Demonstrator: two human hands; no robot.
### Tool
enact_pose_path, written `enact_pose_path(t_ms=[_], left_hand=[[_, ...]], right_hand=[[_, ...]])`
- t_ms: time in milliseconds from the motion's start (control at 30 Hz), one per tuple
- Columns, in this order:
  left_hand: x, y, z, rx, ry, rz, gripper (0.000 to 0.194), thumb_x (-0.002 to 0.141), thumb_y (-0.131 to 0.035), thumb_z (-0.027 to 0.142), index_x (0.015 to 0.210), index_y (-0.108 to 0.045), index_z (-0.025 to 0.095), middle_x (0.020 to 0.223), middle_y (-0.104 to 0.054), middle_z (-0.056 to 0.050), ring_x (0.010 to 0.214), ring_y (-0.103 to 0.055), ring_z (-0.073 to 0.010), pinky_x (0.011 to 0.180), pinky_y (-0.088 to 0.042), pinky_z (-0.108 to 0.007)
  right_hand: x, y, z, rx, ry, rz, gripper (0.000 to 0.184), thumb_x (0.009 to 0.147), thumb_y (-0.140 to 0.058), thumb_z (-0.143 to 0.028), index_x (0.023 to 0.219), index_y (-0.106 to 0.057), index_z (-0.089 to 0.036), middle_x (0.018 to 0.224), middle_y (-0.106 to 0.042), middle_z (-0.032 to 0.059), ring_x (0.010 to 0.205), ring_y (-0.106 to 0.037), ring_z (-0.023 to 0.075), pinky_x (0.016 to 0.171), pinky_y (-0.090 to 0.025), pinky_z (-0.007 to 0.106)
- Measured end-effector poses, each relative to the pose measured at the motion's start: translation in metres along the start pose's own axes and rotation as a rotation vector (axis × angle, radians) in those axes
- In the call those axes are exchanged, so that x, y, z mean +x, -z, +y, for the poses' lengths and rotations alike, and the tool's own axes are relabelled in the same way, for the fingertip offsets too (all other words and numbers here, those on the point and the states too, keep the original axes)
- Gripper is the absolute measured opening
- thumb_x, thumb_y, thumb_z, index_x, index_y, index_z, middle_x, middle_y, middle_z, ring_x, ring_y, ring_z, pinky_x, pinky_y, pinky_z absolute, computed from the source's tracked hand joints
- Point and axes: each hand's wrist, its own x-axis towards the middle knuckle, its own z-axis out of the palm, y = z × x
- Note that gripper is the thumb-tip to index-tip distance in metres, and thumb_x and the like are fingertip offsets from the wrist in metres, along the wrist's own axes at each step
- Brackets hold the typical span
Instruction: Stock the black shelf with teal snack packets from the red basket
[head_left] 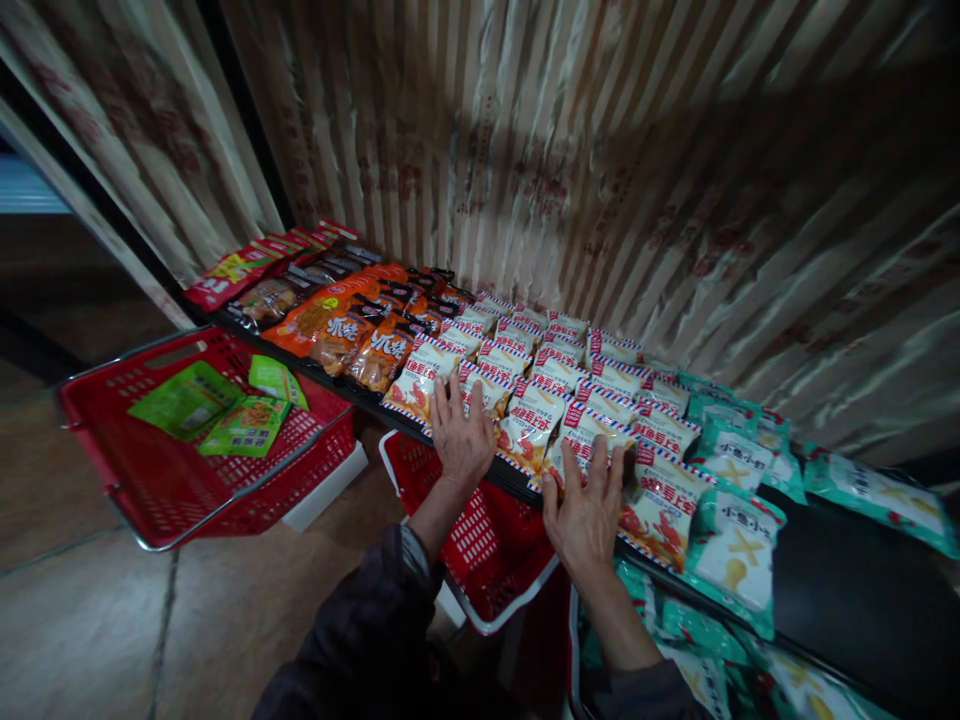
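Note:
Rows of white snack bags [530,416] with red lettering and striped edges lie on a black shelf [847,600]. My left hand [463,440] rests with spread fingers on the front bags left of centre. Farther right, my right hand [583,505] lies on another front bag [598,425], its fingers apart. Neither hand is wrapped around a bag. Teal and white snack bags [739,550] border the white ones on the right. Orange snack bags [337,335] sit to their left. Parts of the bags under my fingers are hidden.
A red basket [217,500] with several green packets [244,425] stands at left. Another red basket [480,545] is below the shelf, between my arms. Teal bags [697,640] fill a container at lower right. Pleated, patterned sheeting [540,150] hangs behind the shelf. Red bags [247,265] lie at the shelf's left end.

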Motion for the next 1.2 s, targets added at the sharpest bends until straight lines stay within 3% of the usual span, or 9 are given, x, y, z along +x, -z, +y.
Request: enact_pose_path(t_ms=[300,467,700,800,1200], left_hand=[[-0.001,0.001,0.001,-0.116,-0.042,0.057,0.05,0.087,-0.052,0.03,0.136,-0.051,0.018,0.154,-0.034,-0.013,0.146,-0.02,-0.0336,0.113,-0.027,-0.057],[-0.001,0.006,0.009,-0.134,-0.046,0.048,0.051,0.087,-0.053,0.027,0.137,-0.049,0.018,0.157,-0.027,-0.012,0.148,-0.011,-0.0333,0.115,-0.022,-0.059],[-0.021,0.006,0.042,-0.258,-0.376,-0.086,0.042,0.09,-0.047,0.022,0.131,-0.052,0.015,0.152,-0.037,-0.015,0.149,-0.011,-0.0279,0.113,-0.032,-0.053],[-0.025,0.002,0.048,-0.302,-0.447,-0.156,0.043,0.09,-0.048,0.024,0.132,-0.051,0.016,0.149,-0.042,-0.015,0.148,-0.012,-0.0282,0.112,-0.035,-0.052],[-0.02,-0.004,0.04,-0.334,-0.423,-0.161,0.041,0.09,-0.047,0.02,0.129,-0.055,0.019,0.145,-0.048,-0.013,0.147,-0.017,-0.0289,0.112,-0.035,-0.054]], right_hand=[[0.001,0.001,0.001,0.017,-0.023,-0.009,0.051,0.093,-0.051,-0.032,0.142,-0.043,-0.019,0.161,-0.007,0.0156,0.146,-0.006,0.0426,0.105,-0.034,0.066],[-0.002,-0.001,0.001,0.014,-0.024,-0.018,0.052,0.093,-0.05,-0.03,0.143,-0.042,-0.02,0.162,-0.006,0.0151,0.146,-0.005,0.0425,0.105,-0.034,0.066],[-0.002,0.001,-0.002,0.026,-0.026,-0.023,0.056,0.093,-0.049,-0.024,0.147,-0.035,-0.022,0.163,-0.002,0.0123,0.147,-0.002,0.0402,0.108,-0.032,0.065],[-0.001,0.004,-0.001,0.029,-0.038,-0.025,0.059,0.092,-0.048,-0.022,0.148,-0.032,-0.023,0.163,0.003,0.012,0.147,-0.001,0.04,0.108,-0.032,0.066],[0.004,-0.001,-0.002,0.068,-0.049,-0.034,0.055,0.094,-0.046,-0.023,0.148,-0.033,-0.022,0.163,-0.001,0.0106,0.148,-0.001,0.0351,0.11,-0.031,0.061]])
